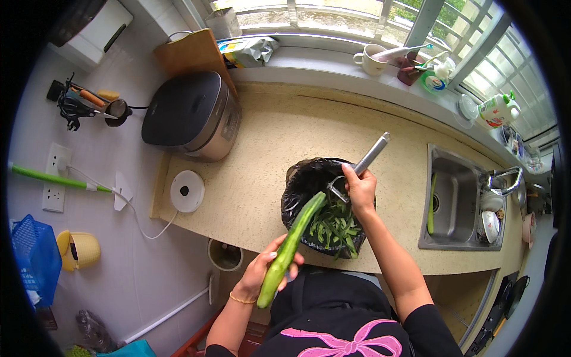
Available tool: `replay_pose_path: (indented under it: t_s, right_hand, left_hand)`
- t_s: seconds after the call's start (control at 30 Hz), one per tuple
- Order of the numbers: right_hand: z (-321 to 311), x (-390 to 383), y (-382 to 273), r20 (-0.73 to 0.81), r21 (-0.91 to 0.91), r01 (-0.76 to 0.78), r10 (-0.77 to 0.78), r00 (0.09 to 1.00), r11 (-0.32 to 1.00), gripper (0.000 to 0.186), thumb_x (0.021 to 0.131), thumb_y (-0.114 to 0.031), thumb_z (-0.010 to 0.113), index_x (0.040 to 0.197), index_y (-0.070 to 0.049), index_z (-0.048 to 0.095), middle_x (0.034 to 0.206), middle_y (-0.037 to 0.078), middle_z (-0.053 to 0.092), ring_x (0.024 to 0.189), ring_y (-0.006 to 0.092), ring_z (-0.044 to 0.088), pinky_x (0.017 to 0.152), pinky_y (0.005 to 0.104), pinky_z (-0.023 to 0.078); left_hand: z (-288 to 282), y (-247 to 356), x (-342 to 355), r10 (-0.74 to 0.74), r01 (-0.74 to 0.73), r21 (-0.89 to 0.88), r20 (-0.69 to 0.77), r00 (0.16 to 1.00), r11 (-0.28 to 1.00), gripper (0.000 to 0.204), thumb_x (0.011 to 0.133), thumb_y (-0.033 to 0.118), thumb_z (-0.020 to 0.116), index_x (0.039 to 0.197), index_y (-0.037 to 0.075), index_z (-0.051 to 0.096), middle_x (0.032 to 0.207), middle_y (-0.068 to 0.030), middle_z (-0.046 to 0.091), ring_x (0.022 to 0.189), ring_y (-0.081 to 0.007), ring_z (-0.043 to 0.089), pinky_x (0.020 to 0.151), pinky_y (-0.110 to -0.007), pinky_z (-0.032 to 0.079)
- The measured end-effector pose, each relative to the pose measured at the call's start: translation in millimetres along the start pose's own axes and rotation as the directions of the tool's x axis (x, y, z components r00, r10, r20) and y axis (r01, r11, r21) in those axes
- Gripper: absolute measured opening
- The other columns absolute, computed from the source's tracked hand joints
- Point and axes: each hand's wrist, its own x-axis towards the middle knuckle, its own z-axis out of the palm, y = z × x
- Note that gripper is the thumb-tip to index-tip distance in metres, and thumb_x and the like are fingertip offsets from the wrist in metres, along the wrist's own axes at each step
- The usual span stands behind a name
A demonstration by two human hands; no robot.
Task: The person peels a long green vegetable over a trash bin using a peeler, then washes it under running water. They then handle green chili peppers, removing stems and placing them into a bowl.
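My left hand (269, 271) is closed around the lower part of a long green cucumber (289, 247), with pale peeled stretches and darker strips of skin along it. The cucumber slants up to the right, its far end over a bin lined with a black plastic bag (292, 191). Green peelings (333, 229) lie heaped in the bag. In my right hand (360, 189) is a metal peeler (372, 153), its handle pointing up and away. The peeler's head hangs over the bag, close to the cucumber's far tip but apart from it.
A rice cooker (190, 113) stands at the back left, near a round white device (187, 191) with a cord. At the right, a steel sink (455, 178) holds another green cucumber (432, 205) and bowls (489, 226). Cups and bottles line the windowsill (327, 56).
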Motion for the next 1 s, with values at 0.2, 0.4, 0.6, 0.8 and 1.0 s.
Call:
replay_pose_path:
  t_s: [0.2,0.4,0.6,0.8,1.0]
  right_hand:
    - [17,-49,-37,0.214,0.067,-0.206,0.187,0.959,0.976,0.026,0.078,-0.026,0.065,0.064,-0.011,0.049,0.050,-0.003,0.045,0.038,0.0035,0.037,0.035,0.0177,0.028]
    - [37,-79,-29,0.340,0.108,-0.133,0.089,0.936,0.985,0.020,0.080,-0.013,0.063,0.066,-0.005,0.051,0.052,-0.002,0.049,0.044,0.0055,0.047,0.039,0.0197,0.034]
    - [15,-10,4,0.027,-0.093,0.013,-0.011,1.000,0.996,0.027,0.077,-0.022,0.065,0.060,-0.006,0.051,0.051,-0.001,0.050,0.042,0.0065,0.045,0.041,0.0227,0.036]
    - [-3,7,-13,-0.052,-0.048,-0.003,0.001,0.999,0.999,0.025,0.078,-0.021,0.064,0.061,-0.007,0.050,0.051,-0.002,0.048,0.041,0.0056,0.042,0.039,0.0223,0.034]
    - [31,-50,-26,0.283,0.020,-0.042,0.035,0.958,0.999,0.025,0.077,-0.021,0.066,0.063,-0.006,0.052,0.053,-0.002,0.049,0.044,0.0058,0.045,0.041,0.0212,0.037]
  left_hand:
    - [-1,-7,39,0.027,-0.020,-0.112,0.056,0.998,0.994,0.044,0.082,0.021,0.038,0.124,0.010,0.028,0.083,-0.0121,0.047,0.070,-0.0215,0.051,0.045,-0.027,0.046]
    - [9,-8,49,-0.135,0.149,0.154,-0.098,0.986,0.977,0.043,0.090,0.019,0.037,0.130,0.016,0.023,0.079,-0.0056,0.045,0.063,-0.0132,0.047,0.046,-0.023,0.042]
    - [17,-3,25,-0.204,0.192,0.227,0.030,0.978,0.955,0.058,0.091,0.021,0.039,0.140,0.021,0.006,0.077,-0.0040,0.042,0.061,-0.0103,0.041,0.047,-0.021,0.041]
    - [5,-9,27,-0.063,0.068,-0.042,0.104,0.993,0.997,0.052,0.093,0.028,0.032,0.138,0.020,0.008,0.075,-0.0087,0.044,0.056,-0.0130,0.043,0.042,-0.022,0.041]
    - [10,-8,41,-0.087,0.089,-0.006,0.105,0.991,0.996,0.053,0.093,0.028,0.034,0.139,0.024,0.006,0.073,-0.0084,0.043,0.053,-0.0128,0.043,0.040,-0.022,0.041]
